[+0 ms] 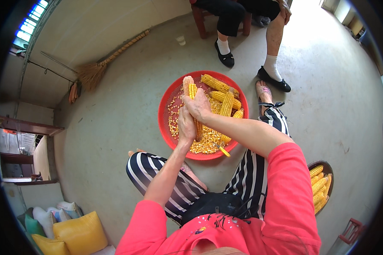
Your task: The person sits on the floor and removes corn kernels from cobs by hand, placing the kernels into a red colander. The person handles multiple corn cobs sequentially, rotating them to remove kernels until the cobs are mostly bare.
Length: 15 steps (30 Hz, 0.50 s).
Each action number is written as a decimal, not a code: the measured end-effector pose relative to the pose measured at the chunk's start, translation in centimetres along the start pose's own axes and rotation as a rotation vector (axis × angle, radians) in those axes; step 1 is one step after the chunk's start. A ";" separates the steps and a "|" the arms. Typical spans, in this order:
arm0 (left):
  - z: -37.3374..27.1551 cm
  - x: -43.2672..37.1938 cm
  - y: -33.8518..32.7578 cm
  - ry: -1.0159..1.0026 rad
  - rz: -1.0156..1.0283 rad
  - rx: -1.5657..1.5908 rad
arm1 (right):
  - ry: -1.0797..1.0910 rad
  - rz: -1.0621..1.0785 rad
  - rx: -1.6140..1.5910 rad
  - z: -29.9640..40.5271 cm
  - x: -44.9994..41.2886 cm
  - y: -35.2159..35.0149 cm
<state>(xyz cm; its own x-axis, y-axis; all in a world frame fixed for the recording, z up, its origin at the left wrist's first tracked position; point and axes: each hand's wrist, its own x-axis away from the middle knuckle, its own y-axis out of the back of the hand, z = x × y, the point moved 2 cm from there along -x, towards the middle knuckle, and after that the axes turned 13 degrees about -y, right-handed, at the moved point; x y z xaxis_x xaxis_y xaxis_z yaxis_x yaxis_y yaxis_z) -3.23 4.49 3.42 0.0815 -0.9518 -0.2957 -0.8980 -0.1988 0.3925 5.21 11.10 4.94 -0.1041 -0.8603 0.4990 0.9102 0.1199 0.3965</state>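
Over a round red perforated plastic basket (pixel 163 127), my left hand (pixel 187 126) and my right hand (pixel 198 103) are closed together around an ear of corn (pixel 192 90). Its kernels show above my fingers and below my palms. Beside its upper end lies a bare corncob (pixel 188 81), stripped of kernels; whether my fingers touch it is hidden. Loose kernels (pixel 207 145) cover much of the basket floor. Several unshelled ears (pixel 227 103) rest along its right side. A small tool with a yellow handle (pixel 224 151) leans on the near rim, its tip among the kernels.
A bowl of corn ears (pixel 319 186) stands on the floor at my right. Across from me sits a person in black shoes (pixel 225 57) on a wooden stool (pixel 199 22). A straw broom (pixel 94 71) leans by the left wall, a cup (pixel 180 40) nearby. Stuffed sacks (pixel 79 232) fill the lower left.
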 end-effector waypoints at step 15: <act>2.8 0.0 0.3 0.118 -0.138 0.179 | -0.031 0.043 -0.010 0.2 -0.1 -0.5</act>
<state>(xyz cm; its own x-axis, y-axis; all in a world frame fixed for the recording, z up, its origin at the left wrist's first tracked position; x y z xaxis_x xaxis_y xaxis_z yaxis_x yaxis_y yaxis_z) -4.68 5.07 1.05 0.2493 -0.9411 -0.2284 -0.9363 -0.2945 0.1914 4.72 11.25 4.83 -0.0775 -0.8388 0.5389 0.9180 0.1508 0.3667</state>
